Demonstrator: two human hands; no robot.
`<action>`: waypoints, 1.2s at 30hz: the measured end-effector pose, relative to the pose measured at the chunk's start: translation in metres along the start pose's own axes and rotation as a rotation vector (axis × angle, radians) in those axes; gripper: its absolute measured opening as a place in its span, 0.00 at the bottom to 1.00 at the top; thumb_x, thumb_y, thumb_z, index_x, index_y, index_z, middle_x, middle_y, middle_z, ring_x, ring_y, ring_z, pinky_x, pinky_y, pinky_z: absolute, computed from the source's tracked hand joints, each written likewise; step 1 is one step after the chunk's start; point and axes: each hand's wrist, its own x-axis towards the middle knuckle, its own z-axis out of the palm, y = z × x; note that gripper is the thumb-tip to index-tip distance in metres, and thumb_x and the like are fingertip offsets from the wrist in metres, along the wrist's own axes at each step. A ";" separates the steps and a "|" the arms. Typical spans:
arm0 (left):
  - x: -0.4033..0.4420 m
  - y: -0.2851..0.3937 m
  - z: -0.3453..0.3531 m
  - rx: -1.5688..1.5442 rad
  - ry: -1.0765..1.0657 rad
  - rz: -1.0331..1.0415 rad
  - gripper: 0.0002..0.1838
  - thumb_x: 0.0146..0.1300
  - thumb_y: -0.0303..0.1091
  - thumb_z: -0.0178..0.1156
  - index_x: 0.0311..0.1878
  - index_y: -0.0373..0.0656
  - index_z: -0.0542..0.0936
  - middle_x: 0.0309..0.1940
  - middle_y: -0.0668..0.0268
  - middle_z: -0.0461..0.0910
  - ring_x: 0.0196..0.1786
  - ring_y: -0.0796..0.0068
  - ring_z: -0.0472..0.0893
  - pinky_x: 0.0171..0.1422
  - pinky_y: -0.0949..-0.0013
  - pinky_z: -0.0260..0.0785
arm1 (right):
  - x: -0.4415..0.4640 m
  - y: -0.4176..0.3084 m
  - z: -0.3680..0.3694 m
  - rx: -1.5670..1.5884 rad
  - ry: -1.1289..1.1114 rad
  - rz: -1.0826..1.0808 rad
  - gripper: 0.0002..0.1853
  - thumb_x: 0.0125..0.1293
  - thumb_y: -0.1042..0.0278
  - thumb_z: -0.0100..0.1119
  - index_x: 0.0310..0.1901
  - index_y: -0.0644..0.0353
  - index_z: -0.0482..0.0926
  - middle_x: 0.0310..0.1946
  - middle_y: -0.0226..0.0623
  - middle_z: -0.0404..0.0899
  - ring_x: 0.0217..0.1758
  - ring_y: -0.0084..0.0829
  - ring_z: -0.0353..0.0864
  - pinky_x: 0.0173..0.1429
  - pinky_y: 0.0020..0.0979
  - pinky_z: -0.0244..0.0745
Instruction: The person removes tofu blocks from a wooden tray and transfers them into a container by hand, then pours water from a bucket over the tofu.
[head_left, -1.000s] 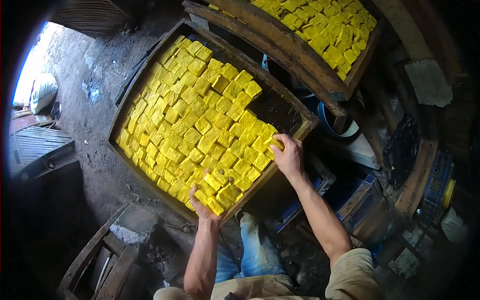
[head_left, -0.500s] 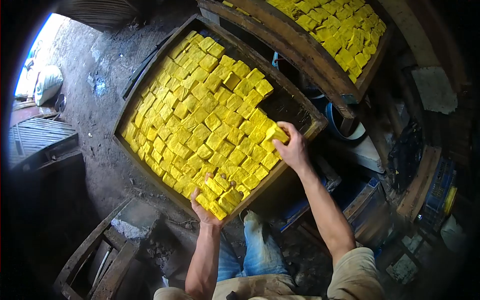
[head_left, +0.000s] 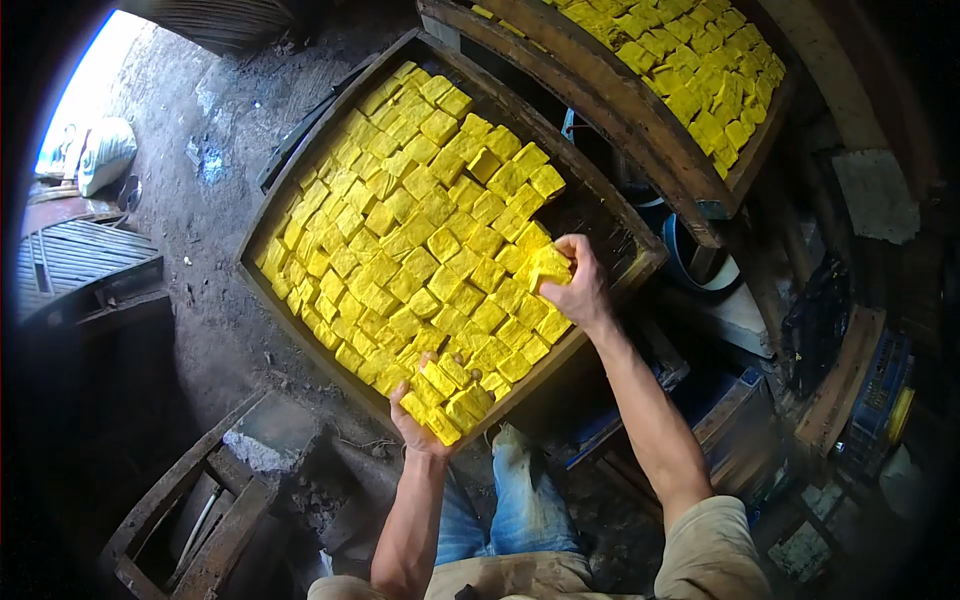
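A yellow block is now held by the right hand farther inward from the tray rim than before.

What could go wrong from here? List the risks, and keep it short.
1. The left hand holds several blocks at once, so one might slip off.
2. The right hand pinches a single block; if it is soft, a hard squeeze might dent it.
3. That block is close to the packed rows in the tray; a bump might push neighbours out of line.
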 end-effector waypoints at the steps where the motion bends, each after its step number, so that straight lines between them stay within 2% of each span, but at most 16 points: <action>1: 0.000 -0.001 -0.001 0.000 0.003 0.000 0.29 0.61 0.59 0.54 0.61 0.53 0.73 0.55 0.55 0.76 0.56 0.42 0.76 0.58 0.30 0.67 | 0.007 0.001 0.004 0.001 -0.002 0.002 0.23 0.46 0.69 0.65 0.45 0.59 0.69 0.37 0.43 0.75 0.41 0.40 0.77 0.48 0.38 0.75; 5: 0.002 -0.005 -0.008 0.018 0.037 -0.006 0.30 0.60 0.59 0.54 0.61 0.54 0.72 0.55 0.55 0.76 0.56 0.41 0.75 0.59 0.30 0.67 | 0.026 -0.004 0.024 0.174 -0.035 0.123 0.27 0.48 0.64 0.65 0.51 0.61 0.70 0.43 0.43 0.73 0.48 0.41 0.75 0.53 0.39 0.72; 7: 0.001 -0.005 -0.011 0.008 -0.018 -0.027 0.30 0.61 0.59 0.54 0.61 0.53 0.72 0.56 0.54 0.76 0.57 0.40 0.75 0.59 0.29 0.66 | 0.026 -0.007 0.034 -0.450 0.066 -0.012 0.31 0.55 0.60 0.59 0.61 0.63 0.70 0.59 0.48 0.68 0.62 0.43 0.68 0.66 0.48 0.62; 8: 0.000 -0.003 -0.012 -0.030 -0.022 -0.034 0.30 0.58 0.55 0.57 0.62 0.51 0.70 0.58 0.50 0.74 0.60 0.37 0.73 0.62 0.28 0.65 | 0.023 -0.008 0.037 -0.622 0.055 0.019 0.34 0.59 0.58 0.52 0.67 0.64 0.64 0.69 0.54 0.58 0.70 0.53 0.58 0.69 0.54 0.54; 11: -0.003 0.000 -0.008 -0.019 -0.018 -0.046 0.30 0.59 0.55 0.57 0.61 0.51 0.71 0.59 0.49 0.73 0.61 0.36 0.73 0.62 0.30 0.65 | 0.015 0.039 0.066 -0.798 0.126 -0.140 0.35 0.60 0.57 0.50 0.69 0.66 0.62 0.73 0.57 0.54 0.71 0.54 0.57 0.69 0.55 0.54; 15: 0.003 0.000 0.006 0.017 0.060 -0.057 0.31 0.58 0.57 0.58 0.61 0.50 0.71 0.61 0.48 0.73 0.62 0.36 0.72 0.65 0.33 0.64 | 0.002 0.005 0.058 -0.390 0.024 -0.164 0.40 0.53 0.63 0.57 0.69 0.65 0.59 0.60 0.58 0.64 0.62 0.54 0.65 0.67 0.56 0.58; 16: 0.008 0.001 0.008 0.012 0.024 -0.088 0.32 0.58 0.57 0.58 0.61 0.49 0.71 0.61 0.47 0.72 0.62 0.36 0.72 0.66 0.35 0.64 | 0.003 -0.015 0.049 -0.423 0.014 -0.100 0.38 0.48 0.63 0.63 0.65 0.55 0.68 0.52 0.54 0.66 0.57 0.54 0.67 0.65 0.54 0.62; 19: 0.018 0.005 0.008 0.047 -0.090 -0.151 0.32 0.60 0.55 0.57 0.63 0.46 0.71 0.62 0.47 0.73 0.62 0.42 0.74 0.68 0.40 0.65 | 0.021 0.001 0.042 -0.472 -0.160 -0.237 0.30 0.44 0.59 0.67 0.55 0.48 0.77 0.51 0.52 0.65 0.56 0.54 0.69 0.61 0.50 0.67; 21: 0.027 0.006 0.008 0.209 0.009 -0.136 0.30 0.62 0.53 0.56 0.63 0.46 0.72 0.59 0.49 0.76 0.59 0.47 0.77 0.64 0.42 0.70 | 0.041 0.017 0.031 -0.252 -0.219 -0.166 0.22 0.43 0.61 0.67 0.44 0.52 0.80 0.46 0.44 0.70 0.50 0.44 0.76 0.54 0.36 0.76; 23: 0.036 0.003 0.010 0.230 0.022 -0.175 0.28 0.65 0.53 0.56 0.62 0.46 0.72 0.54 0.52 0.78 0.55 0.52 0.80 0.60 0.45 0.74 | 0.062 0.031 0.016 0.219 -0.426 0.119 0.24 0.45 0.60 0.66 0.46 0.57 0.77 0.42 0.37 0.73 0.47 0.33 0.77 0.50 0.30 0.76; 24: 0.039 0.003 0.009 0.237 0.037 -0.196 0.28 0.65 0.54 0.56 0.64 0.50 0.72 0.56 0.51 0.77 0.56 0.48 0.78 0.59 0.40 0.72 | 0.057 0.022 0.009 0.221 -0.432 0.116 0.24 0.45 0.60 0.66 0.46 0.57 0.77 0.42 0.37 0.73 0.47 0.33 0.77 0.50 0.30 0.76; 26: 0.044 -0.001 0.012 0.241 0.034 -0.200 0.28 0.65 0.54 0.56 0.63 0.50 0.72 0.56 0.51 0.77 0.56 0.48 0.78 0.58 0.40 0.73 | 0.033 -0.006 -0.013 0.845 -0.525 0.275 0.27 0.47 0.58 0.65 0.49 0.60 0.73 0.41 0.33 0.74 0.45 0.25 0.76 0.47 0.24 0.74; 27: 0.046 -0.004 0.014 0.246 0.033 -0.208 0.28 0.64 0.54 0.57 0.63 0.50 0.72 0.56 0.52 0.77 0.56 0.48 0.78 0.58 0.40 0.73 | 0.016 -0.018 -0.012 0.902 -0.502 0.239 0.29 0.48 0.56 0.65 0.52 0.58 0.70 0.44 0.34 0.75 0.46 0.25 0.76 0.49 0.26 0.74; 32: 0.048 -0.019 0.033 0.249 -0.001 -0.310 0.28 0.63 0.51 0.55 0.63 0.48 0.71 0.58 0.54 0.77 0.58 0.54 0.78 0.64 0.51 0.71 | -0.052 -0.078 0.001 0.690 -0.378 -0.180 0.27 0.43 0.69 0.67 0.49 0.55 0.73 0.52 0.41 0.73 0.58 0.37 0.72 0.62 0.37 0.70; 33: 0.042 -0.024 0.049 0.305 0.037 -0.229 0.32 0.65 0.58 0.53 0.63 0.44 0.71 0.57 0.55 0.77 0.57 0.55 0.78 0.63 0.53 0.72 | -0.061 -0.085 0.003 0.597 -0.373 -0.248 0.27 0.42 0.69 0.68 0.48 0.54 0.73 0.53 0.43 0.72 0.60 0.41 0.71 0.63 0.39 0.69; 36: 0.048 -0.029 0.032 0.092 -0.019 -0.366 0.35 0.65 0.65 0.50 0.62 0.44 0.72 0.56 0.55 0.77 0.58 0.55 0.78 0.63 0.52 0.71 | -0.079 -0.086 0.009 0.126 -0.413 -0.497 0.29 0.38 0.64 0.74 0.47 0.48 0.75 0.53 0.44 0.69 0.60 0.49 0.70 0.67 0.48 0.64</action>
